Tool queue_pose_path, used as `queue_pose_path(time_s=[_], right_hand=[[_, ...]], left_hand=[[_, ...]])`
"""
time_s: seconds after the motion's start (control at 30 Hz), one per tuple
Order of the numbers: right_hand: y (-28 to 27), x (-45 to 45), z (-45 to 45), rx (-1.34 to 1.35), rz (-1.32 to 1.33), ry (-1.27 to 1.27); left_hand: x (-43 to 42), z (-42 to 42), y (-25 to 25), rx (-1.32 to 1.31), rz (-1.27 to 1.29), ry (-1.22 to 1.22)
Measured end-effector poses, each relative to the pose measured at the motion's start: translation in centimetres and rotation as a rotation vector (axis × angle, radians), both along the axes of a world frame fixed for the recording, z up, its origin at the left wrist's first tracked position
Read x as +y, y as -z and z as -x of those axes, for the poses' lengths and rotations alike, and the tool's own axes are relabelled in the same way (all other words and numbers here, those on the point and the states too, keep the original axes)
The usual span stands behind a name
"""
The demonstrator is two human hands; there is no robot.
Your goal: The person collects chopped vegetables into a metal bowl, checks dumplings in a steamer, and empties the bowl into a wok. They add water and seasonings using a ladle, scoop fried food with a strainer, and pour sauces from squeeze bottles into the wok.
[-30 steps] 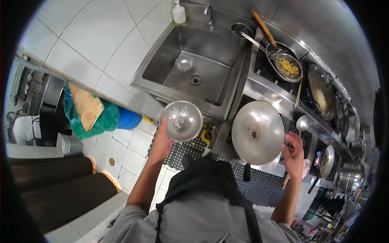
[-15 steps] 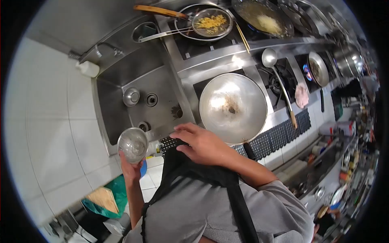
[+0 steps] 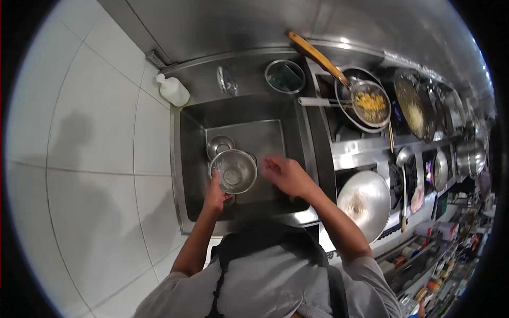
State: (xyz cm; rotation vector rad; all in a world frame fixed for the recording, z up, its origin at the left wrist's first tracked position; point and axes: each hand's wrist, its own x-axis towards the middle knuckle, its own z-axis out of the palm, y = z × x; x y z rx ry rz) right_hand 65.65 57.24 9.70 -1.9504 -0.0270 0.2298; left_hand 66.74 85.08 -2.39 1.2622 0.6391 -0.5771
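Observation:
A metal bowl (image 3: 234, 171) with whitish residue inside is gripped at its near left rim by my left hand (image 3: 214, 195), over the sink (image 3: 192, 175). To the right of the bowl, apart from it, my right hand (image 3: 286, 174) hovers above the sink basin. Motion smears its fingers, so whether they hold anything cannot be made out. A smaller metal bowl (image 3: 220, 146) sits in the basin just behind the held one, which partly covers it.
Behind the sink are a faucet (image 3: 227, 82), a white bottle (image 3: 173, 91) and a round container (image 3: 284, 77). A large wok (image 3: 363, 204) stands on the stove at right. Strainers lie over a pan, one holding yellow bits (image 3: 370, 102). A tiled wall (image 3: 101, 122) borders the left.
The view has swung toward the sink. My left hand has brought the bowl from beside the sink to over it. My right hand has moved from in front of the apron to above the basin.

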Motion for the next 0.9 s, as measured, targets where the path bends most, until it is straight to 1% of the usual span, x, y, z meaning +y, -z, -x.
queue_pose_path(time_s=[0.07,0.1,0.17,0.2,0.23,0.27,0.3,0.37,0.4,0.47,0.57,0.6,0.63,0.73,0.83,0.9], right_hand=[[1.0,1.5,-6.8,0.011,0.111,-0.021],[1.8,2.1,-10.4,0.019,0.164,-0.037],[5.6,3.3,-17.8,0.085,0.257,-0.015],[8.0,3.5,-21.1,0.119,0.283,-0.006],[10.4,3.8,-24.1,0.148,0.310,0.002],[12.8,3.8,-26.6,0.119,0.391,-0.048],[15.0,3.5,-28.6,0.088,0.470,-0.101],[18.1,3.6,-32.2,-0.065,0.606,-0.189],[19.6,4.0,-33.5,-0.180,0.658,-0.222],[18.5,6.0,-34.8,-0.133,0.516,-0.160],[17.6,4.1,-35.0,0.074,0.088,-0.156],[13.4,4.2,-33.7,0.119,0.025,-0.142],[10.6,4.2,-32.5,0.165,-0.038,-0.130],[9.5,1.6,-30.4,-0.024,0.423,-0.128],[8.8,0.5,-28.6,-0.016,0.549,-0.129],[7.1,1.3,-28.0,0.123,0.415,-0.096]], left_hand=[[0.3,-2.6,1.7,0.009,0.036,-0.036],[0.4,-3.9,2.7,-0.032,0.053,-0.054],[0.5,-5.5,5.2,-0.100,0.081,-0.098],[0.4,-5.9,4.8,-0.106,0.068,-0.087],[0.0,-6.8,3.2,-0.116,0.056,-0.079],[-0.4,-7.8,2.2,-0.130,0.044,-0.073],[-0.5,-8.5,2.5,-0.115,0.030,-0.079],[-0.6,-9.5,3.3,-0.083,-0.003,-0.089],[-0.7,-10.1,3.4,-0.119,0.026,-0.088],[-1.1,-11.1,5.3,-0.085,0.044,-0.098],[-2.3,-12.1,7.9,-0.016,0.138,-0.090],[-3.0,-12.6,9.2,0.023,0.181,-0.102],[-3.4,-13.2,10.1,0.063,0.223,-0.118],[-4.5,-15.0,11.6,0.027,0.432,-0.027],[-6.5,-17.2,11.7,0.089,0.356,0.021],[-7.4,-18.0,10.8,-0.008,0.184,0.022]])
